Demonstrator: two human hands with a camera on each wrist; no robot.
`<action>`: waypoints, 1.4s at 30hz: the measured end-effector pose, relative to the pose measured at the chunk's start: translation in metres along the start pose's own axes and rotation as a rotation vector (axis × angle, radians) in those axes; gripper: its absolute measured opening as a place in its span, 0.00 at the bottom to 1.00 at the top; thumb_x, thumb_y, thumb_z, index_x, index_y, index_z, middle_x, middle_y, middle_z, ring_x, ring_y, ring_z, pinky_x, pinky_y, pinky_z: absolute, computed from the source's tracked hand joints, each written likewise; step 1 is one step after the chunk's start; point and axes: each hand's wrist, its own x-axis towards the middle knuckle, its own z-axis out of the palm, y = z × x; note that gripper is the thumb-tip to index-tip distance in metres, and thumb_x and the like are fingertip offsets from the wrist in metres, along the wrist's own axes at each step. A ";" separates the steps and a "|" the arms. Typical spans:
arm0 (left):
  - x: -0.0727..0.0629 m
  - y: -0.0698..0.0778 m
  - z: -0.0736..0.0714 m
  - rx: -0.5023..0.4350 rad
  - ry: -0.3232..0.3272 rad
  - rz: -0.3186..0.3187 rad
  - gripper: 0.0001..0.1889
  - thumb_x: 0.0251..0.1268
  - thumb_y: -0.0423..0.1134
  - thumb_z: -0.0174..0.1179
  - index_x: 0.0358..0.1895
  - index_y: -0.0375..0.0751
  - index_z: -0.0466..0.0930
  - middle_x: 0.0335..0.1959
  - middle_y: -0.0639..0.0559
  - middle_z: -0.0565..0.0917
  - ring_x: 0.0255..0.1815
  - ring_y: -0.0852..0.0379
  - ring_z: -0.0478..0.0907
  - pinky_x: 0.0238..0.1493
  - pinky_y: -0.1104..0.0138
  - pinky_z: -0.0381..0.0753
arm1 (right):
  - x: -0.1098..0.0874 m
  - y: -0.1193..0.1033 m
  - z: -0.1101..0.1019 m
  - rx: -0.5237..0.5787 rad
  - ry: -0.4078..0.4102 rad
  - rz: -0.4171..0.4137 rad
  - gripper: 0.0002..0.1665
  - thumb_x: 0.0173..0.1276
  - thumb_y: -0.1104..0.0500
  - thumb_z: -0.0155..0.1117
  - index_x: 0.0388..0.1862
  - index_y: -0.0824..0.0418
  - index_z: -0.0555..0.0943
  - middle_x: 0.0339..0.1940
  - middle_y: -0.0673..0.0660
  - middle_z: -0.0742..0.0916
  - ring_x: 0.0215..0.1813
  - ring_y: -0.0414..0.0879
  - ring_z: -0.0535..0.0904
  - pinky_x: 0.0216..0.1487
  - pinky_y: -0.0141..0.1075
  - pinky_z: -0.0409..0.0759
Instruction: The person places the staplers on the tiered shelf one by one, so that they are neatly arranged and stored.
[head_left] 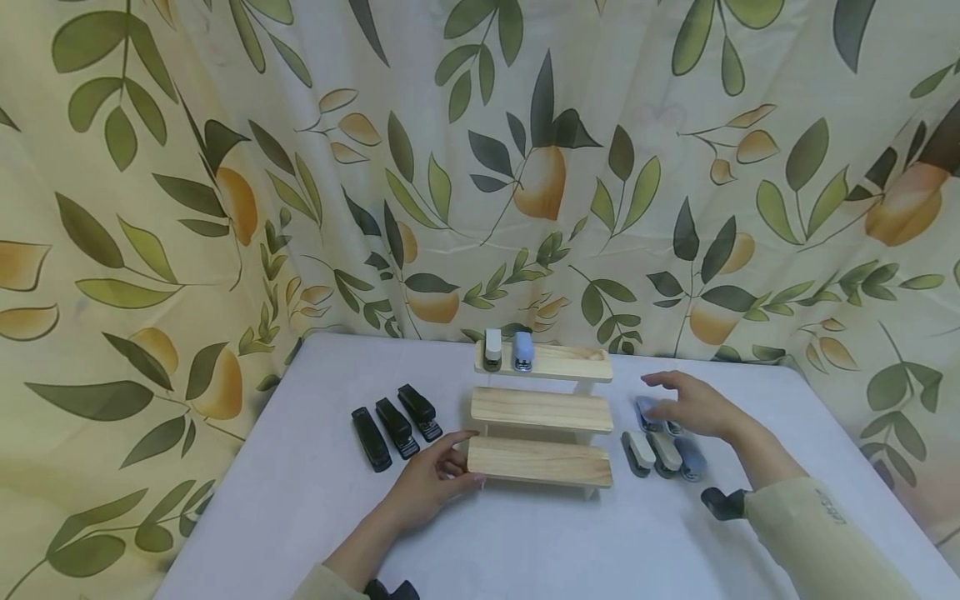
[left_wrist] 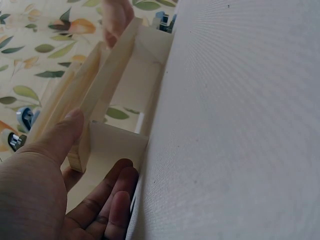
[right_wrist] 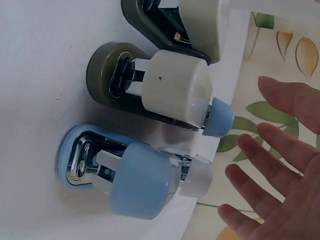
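Pale wooden boards form the three-step stand (head_left: 542, 410) at mid-table, the left end of its lowest step gripped by the left hand (head_left: 426, 487) — thumb and index finger clamped on it. To its right, the right hand (head_left: 693, 404) hangs over light staplers (head_left: 664, 452), fingers spread, thumb apart. White (head_left: 492, 348) and blue (head_left: 522, 350) staplers sit on the top step; black staplers (head_left: 397, 428) lie left.
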 end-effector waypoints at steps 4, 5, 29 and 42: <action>0.000 0.000 0.000 0.000 0.000 -0.001 0.34 0.62 0.57 0.72 0.72 0.67 0.72 0.44 0.59 0.85 0.46 0.59 0.81 0.47 0.60 0.78 | 0.005 0.006 0.003 -0.003 -0.022 0.018 0.41 0.70 0.51 0.68 0.76 0.66 0.68 0.76 0.77 0.69 0.75 0.80 0.61 0.64 0.76 0.66; 0.000 0.000 0.000 0.000 0.000 -0.002 0.35 0.62 0.57 0.72 0.72 0.67 0.72 0.44 0.59 0.85 0.46 0.59 0.81 0.47 0.60 0.78 | 0.006 0.007 0.004 -0.004 -0.027 0.023 0.41 0.70 0.51 0.68 0.76 0.66 0.68 0.76 0.77 0.69 0.75 0.80 0.60 0.64 0.76 0.66; 0.001 0.001 0.000 0.014 0.001 -0.022 0.34 0.62 0.58 0.72 0.72 0.70 0.71 0.44 0.60 0.85 0.46 0.60 0.81 0.48 0.62 0.79 | 0.013 0.018 0.011 -0.029 -0.075 0.063 0.38 0.68 0.58 0.70 0.74 0.68 0.71 0.75 0.79 0.68 0.73 0.80 0.63 0.66 0.75 0.66; 0.000 0.002 0.000 0.011 0.000 -0.029 0.34 0.61 0.58 0.72 0.72 0.71 0.71 0.44 0.60 0.85 0.47 0.60 0.81 0.49 0.60 0.79 | 0.016 0.026 0.016 -0.027 -0.059 0.065 0.41 0.67 0.54 0.72 0.74 0.69 0.70 0.74 0.79 0.70 0.73 0.79 0.64 0.66 0.75 0.66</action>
